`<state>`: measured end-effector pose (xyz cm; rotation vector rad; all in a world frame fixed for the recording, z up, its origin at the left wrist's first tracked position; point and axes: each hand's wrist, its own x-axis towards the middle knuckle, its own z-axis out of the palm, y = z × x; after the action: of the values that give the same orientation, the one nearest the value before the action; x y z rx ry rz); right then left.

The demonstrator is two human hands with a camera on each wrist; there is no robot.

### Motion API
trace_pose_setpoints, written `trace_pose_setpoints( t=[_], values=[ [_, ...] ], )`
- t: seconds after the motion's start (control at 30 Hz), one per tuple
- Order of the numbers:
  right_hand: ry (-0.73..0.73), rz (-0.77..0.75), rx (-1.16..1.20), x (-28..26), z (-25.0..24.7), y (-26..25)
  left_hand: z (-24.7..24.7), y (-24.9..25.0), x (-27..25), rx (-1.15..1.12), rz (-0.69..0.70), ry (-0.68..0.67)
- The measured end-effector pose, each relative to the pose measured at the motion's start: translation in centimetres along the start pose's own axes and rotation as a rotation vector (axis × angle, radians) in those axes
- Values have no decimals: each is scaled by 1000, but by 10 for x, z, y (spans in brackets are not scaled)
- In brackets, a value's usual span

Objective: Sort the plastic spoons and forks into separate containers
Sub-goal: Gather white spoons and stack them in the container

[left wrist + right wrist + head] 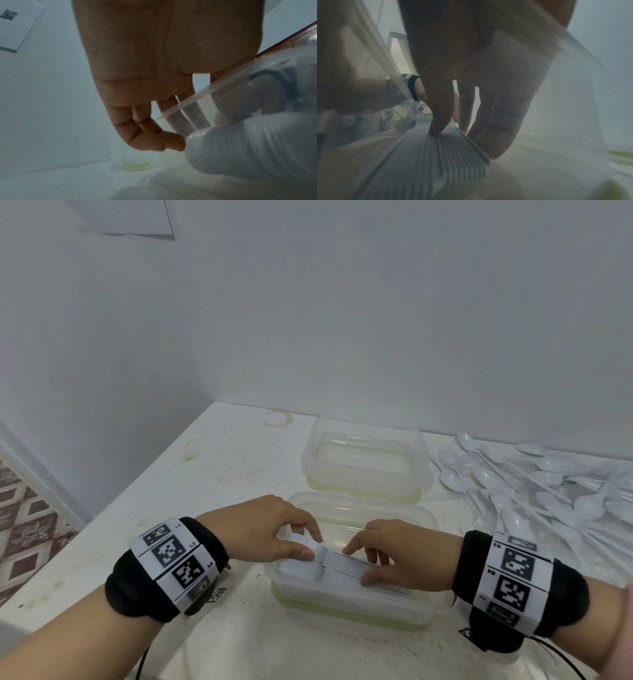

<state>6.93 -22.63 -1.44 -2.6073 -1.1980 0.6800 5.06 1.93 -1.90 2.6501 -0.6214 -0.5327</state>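
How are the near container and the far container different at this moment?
The near container holds a nested stack of white spoons; the far container looks empty. The left hand and right hand reach into the near one; nothing touches the far one. Both are clear plastic with green bases.

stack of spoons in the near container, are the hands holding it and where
Yes: the left hand grips the spoon stack at its bowl end, and the right hand pinches the handles, inside the near container.
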Motion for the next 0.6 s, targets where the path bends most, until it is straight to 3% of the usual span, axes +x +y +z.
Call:
trace_pose_setpoints(
  t=[0.6],
  values=[
    [17,17,-23,2,-1,3,1,2,-3,-20,22,29]
  ],
)
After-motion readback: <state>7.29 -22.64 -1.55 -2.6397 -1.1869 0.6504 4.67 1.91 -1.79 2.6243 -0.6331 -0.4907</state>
